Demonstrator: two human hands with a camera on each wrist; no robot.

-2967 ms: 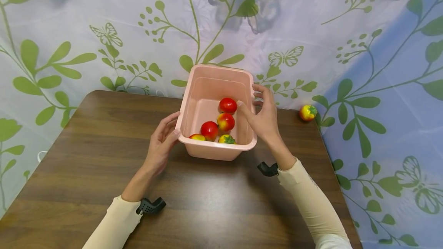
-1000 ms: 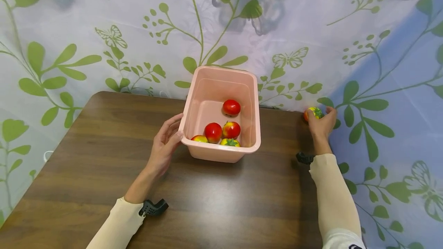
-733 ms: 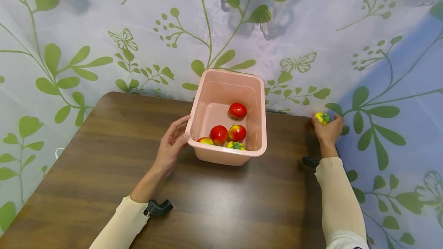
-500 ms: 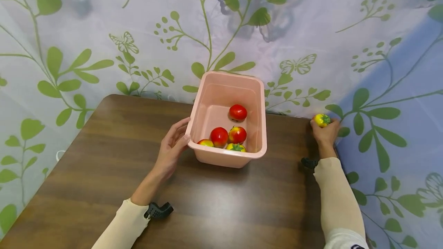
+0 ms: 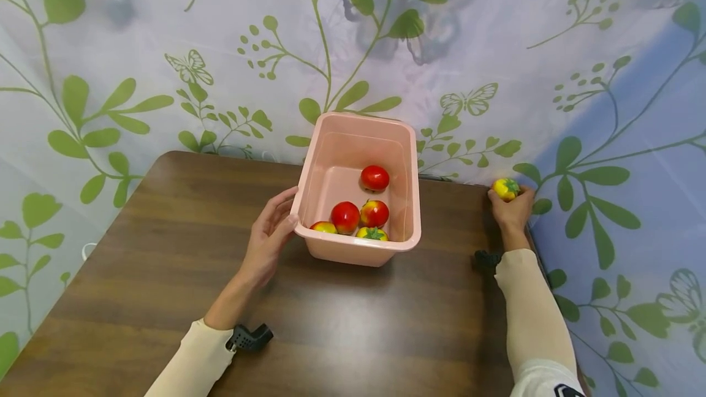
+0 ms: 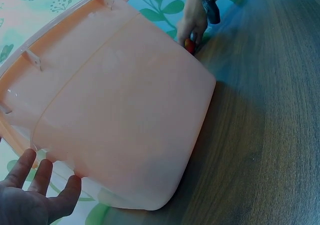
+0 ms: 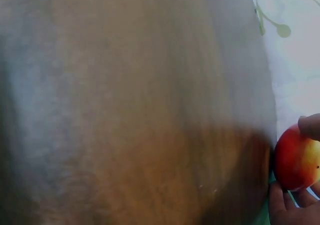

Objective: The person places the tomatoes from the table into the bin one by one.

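Note:
A pink plastic tub (image 5: 360, 244) stands at the back of the brown table (image 5: 165, 250) and holds several red and yellow toy tomatoes (image 5: 345, 216). My left hand (image 5: 269, 238) rests against the tub's left front corner with straight fingers; the tub's wall (image 6: 125, 115) fills the left wrist view above my left hand (image 6: 35, 195). At the table's far right corner my right hand (image 5: 510, 207) grips a yellow-red toy tomato (image 5: 505, 189). The right wrist view shows that tomato (image 7: 296, 157) between my fingertips (image 7: 311, 126), just over the table's edge.
A leaf-and-butterfly printed curtain (image 5: 165, 60) hangs close behind and to the right of the table. The table's right edge (image 5: 537, 250) runs just beside my right forearm. Bare wood (image 5: 353, 323) lies in front of the tub.
Three seconds ago my right hand was at the tub's right rim; it has moved to the far right corner and closed round the loose tomato. The left hand has stayed at the tub.

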